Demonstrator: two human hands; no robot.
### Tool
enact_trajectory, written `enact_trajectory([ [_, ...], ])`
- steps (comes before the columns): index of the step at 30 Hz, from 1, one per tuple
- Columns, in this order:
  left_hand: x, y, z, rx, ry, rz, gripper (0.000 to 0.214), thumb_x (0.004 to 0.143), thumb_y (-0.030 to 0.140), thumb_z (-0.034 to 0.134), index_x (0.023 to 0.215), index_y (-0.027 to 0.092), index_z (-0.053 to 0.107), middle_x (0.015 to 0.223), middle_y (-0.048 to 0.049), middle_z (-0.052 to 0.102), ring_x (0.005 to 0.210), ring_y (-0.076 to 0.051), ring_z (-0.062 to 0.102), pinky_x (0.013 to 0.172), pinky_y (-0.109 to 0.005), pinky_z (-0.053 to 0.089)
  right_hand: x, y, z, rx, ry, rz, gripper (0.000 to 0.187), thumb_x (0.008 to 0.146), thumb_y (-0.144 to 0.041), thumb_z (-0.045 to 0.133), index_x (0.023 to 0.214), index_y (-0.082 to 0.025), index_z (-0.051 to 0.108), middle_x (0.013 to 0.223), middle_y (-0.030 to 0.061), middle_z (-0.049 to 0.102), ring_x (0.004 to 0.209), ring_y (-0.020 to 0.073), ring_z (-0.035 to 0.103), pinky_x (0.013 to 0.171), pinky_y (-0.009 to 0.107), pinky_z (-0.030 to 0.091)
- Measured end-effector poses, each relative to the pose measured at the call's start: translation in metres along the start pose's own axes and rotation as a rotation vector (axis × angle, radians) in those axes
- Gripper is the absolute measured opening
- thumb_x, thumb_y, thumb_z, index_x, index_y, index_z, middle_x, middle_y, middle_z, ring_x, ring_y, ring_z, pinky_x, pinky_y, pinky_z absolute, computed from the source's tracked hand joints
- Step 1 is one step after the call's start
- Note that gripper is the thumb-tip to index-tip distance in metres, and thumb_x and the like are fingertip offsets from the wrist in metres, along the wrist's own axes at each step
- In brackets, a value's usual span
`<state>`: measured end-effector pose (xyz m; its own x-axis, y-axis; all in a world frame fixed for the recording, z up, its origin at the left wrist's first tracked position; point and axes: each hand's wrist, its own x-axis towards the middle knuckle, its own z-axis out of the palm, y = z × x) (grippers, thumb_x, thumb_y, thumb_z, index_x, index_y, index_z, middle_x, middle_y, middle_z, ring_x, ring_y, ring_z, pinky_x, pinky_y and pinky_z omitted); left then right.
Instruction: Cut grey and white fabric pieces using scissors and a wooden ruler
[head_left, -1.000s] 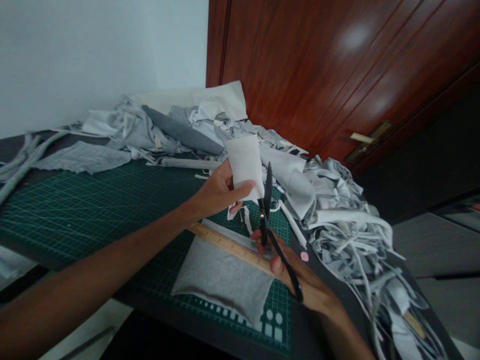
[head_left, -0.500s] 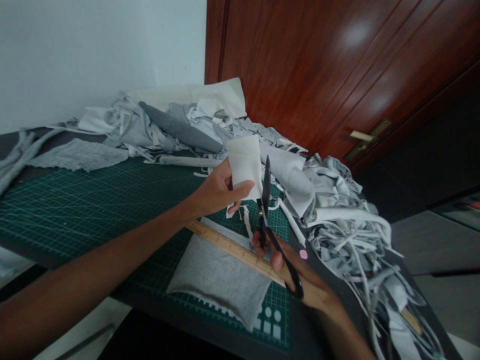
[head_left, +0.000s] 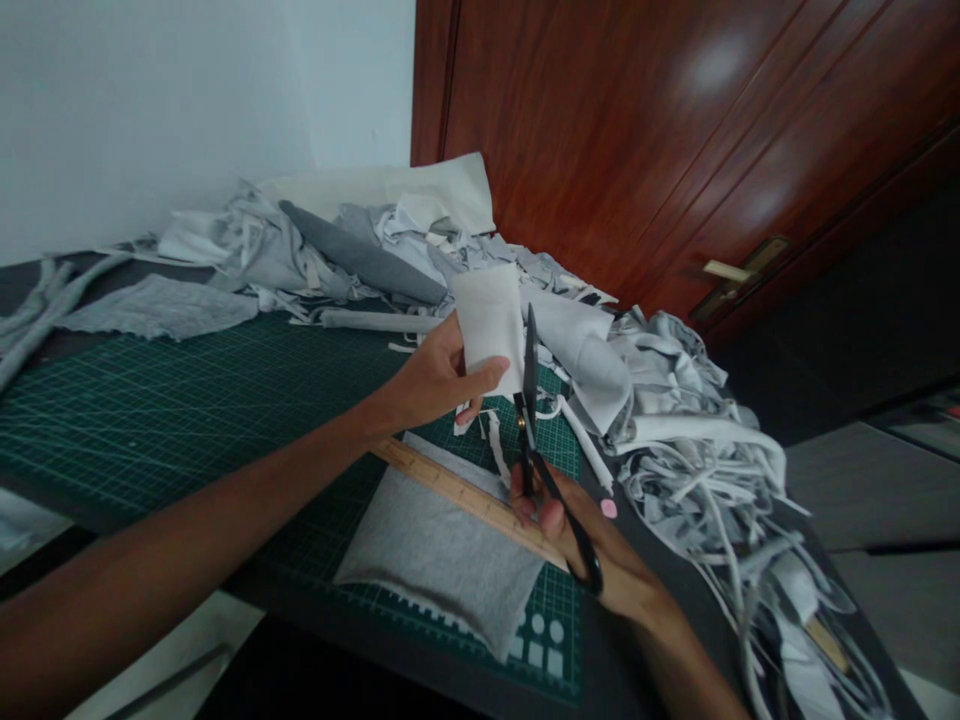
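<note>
My left hand [head_left: 450, 375] pinches a white rectangular piece [head_left: 487, 315], paper or card by its look, thumb in front and fingers behind. In my right hand [head_left: 570, 530] is a pair of black-handled scissors [head_left: 529, 420], dark blades pointing up along the piece's right edge. Whether the blades touch that edge I cannot tell. Below both hands a wooden ruler [head_left: 457, 492] lies across a folded grey cloth [head_left: 442, 550]. Thin white offcuts [head_left: 495, 445] show between the hands, over the green cutting mat [head_left: 300, 380].
Heaps of grey and white fabric scraps [head_left: 255, 240] line the back by the wall. More scraps and strips [head_left: 697, 450] pile along the right side. A small pink piece [head_left: 608, 508] lies right of the mat. Behind stands a brown wooden door [head_left: 570, 130] with a handle.
The scissors have shifted very slightly up and left beside the white piece. My left hand still pinches that piece in nearly the same place.
</note>
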<state>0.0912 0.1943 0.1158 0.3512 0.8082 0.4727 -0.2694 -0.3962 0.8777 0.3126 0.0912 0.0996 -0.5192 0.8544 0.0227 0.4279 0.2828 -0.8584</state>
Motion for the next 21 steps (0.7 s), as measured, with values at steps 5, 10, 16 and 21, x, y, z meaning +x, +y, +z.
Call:
enact_trajectory([
  [5,0.0003,-0.0003,-0.0002,-0.010,0.013,0.016,0.048,0.083,0.037,0.084,0.104,0.022,0.043,0.073,0.0090,0.059,0.032,-0.004,0.050,0.028,-0.016,0.042,0.0029,0.0004,0.0030,0.030,0.027,-0.022,0.072,0.091,-0.090,0.031,0.094,-0.022,0.054,0.085,0.0011,0.053,0.079,0.0194,0.051,0.070,0.033,0.041],
  [10,0.0012,-0.0007,-0.0011,-0.009,0.019,0.032,0.050,0.085,0.039,0.083,0.107,0.023,0.041,0.072,0.0096,0.058,0.032,-0.004,0.051,0.029,-0.015,0.042,0.0058,0.0001,0.0045,0.081,0.056,-0.021,0.071,0.089,-0.091,0.036,0.086,-0.021,0.051,0.077,-0.0013,0.049,0.071,0.0160,0.046,0.063,0.030,0.036],
  [16,0.0024,-0.0013,-0.0024,0.002,0.036,0.027,0.050,0.085,0.041,0.082,0.106,0.023,0.040,0.073,0.0096,0.058,0.033,-0.004,0.049,0.029,-0.016,0.042,0.0057,0.0011,0.0058,0.156,0.066,0.016,0.072,0.085,-0.092,0.046,0.081,-0.020,0.052,0.072,-0.0019,0.047,0.066,0.0141,0.043,0.059,0.028,0.033],
  [21,0.0035,-0.0021,-0.0030,0.012,0.061,0.024,0.051,0.084,0.040,0.083,0.110,0.023,0.042,0.075,0.0085,0.058,0.034,-0.005,0.050,0.029,-0.019,0.042,0.0068,0.0049,0.0083,0.213,0.109,0.017,0.068,0.085,-0.087,0.055,0.077,-0.020,0.055,0.068,-0.0019,0.049,0.063,0.0133,0.044,0.057,0.026,0.034],
])
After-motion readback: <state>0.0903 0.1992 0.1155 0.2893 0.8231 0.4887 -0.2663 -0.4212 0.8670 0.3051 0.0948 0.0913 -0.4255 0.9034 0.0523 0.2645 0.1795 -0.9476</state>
